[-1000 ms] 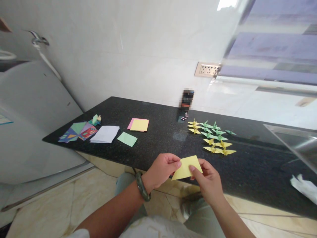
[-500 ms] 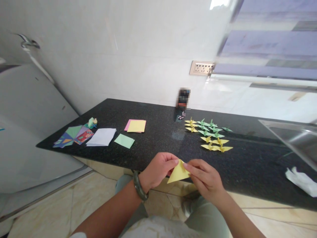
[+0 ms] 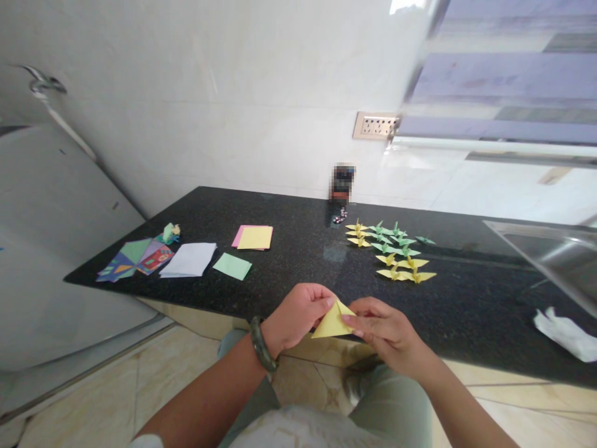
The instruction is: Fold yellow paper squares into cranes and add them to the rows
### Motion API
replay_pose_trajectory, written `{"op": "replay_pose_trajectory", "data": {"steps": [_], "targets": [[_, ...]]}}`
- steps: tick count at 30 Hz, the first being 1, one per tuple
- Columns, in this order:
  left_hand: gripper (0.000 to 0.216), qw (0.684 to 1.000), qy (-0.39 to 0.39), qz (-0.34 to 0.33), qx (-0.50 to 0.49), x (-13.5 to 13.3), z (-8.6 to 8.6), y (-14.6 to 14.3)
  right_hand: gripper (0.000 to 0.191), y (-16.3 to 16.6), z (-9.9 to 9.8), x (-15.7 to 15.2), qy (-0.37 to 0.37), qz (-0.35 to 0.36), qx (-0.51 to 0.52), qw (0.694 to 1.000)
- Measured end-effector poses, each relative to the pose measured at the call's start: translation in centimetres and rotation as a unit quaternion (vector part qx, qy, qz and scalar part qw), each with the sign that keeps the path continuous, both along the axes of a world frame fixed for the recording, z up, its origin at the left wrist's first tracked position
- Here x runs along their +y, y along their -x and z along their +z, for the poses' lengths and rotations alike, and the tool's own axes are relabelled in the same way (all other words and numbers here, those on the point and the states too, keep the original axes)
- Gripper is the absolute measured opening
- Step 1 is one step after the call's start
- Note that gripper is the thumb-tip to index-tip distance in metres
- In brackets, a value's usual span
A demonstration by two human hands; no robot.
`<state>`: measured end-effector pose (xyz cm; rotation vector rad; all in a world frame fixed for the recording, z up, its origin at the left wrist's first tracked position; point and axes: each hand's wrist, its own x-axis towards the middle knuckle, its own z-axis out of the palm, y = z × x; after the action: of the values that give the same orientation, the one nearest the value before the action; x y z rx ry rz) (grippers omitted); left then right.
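Note:
Between my hands is a yellow sheet of origami paper (image 3: 330, 325), folded into a triangle, held at the counter's front edge. My left hand (image 3: 301, 314) pinches its top corner between thumb and fingers; a dark bangle circles that wrist. With thumb on top and fingers behind, my right hand (image 3: 385, 330) grips the triangle's right side. Beyond my right hand stand several folded paper cranes in rows, yellow cranes (image 3: 415, 275) nearer and green cranes (image 3: 381, 238) behind. The fingers behind the paper are partly hidden.
On the dark counter (image 3: 298, 267) lie green paper (image 3: 233, 266), yellow and pink squares (image 3: 255, 238), white sheets (image 3: 188, 260) and patterned papers (image 3: 133, 258). A blurred-out dark object (image 3: 342, 182) leans on the wall. At right are a metal sink (image 3: 555, 249) and a crumpled white tissue (image 3: 566, 334).
My right thumb has slid down and left over the triangle, and its upper right flap now lies flatter. The view has shifted slightly. Both hands keep hold of the paper.

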<state>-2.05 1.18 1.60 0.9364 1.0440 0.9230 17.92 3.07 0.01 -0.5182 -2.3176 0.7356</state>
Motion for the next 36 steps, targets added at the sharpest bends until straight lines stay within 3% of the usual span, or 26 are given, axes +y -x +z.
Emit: {"op": "replay_pose_trajectory", "data": {"steps": [12, 17, 36], "targets": [[0.03, 0.999, 0.025, 0.008, -0.027, -0.1, 0.0, -0.3, 0.028, 1.1, -0.4, -0.1, -0.094, -0.154, 0.057, 0.982], [0.027, 0.999, 0.019, 0.02, -0.025, 0.1, -0.2, -0.2, 0.029, 0.8, -0.6, -0.1, -0.121, -0.115, 0.061, 0.984], [0.024, 0.997, 0.052, 0.021, -0.061, 0.5, -0.3, -0.1, 0.031, 0.1, -0.9, 0.4, -0.14, -0.088, -0.033, 0.986]]}}
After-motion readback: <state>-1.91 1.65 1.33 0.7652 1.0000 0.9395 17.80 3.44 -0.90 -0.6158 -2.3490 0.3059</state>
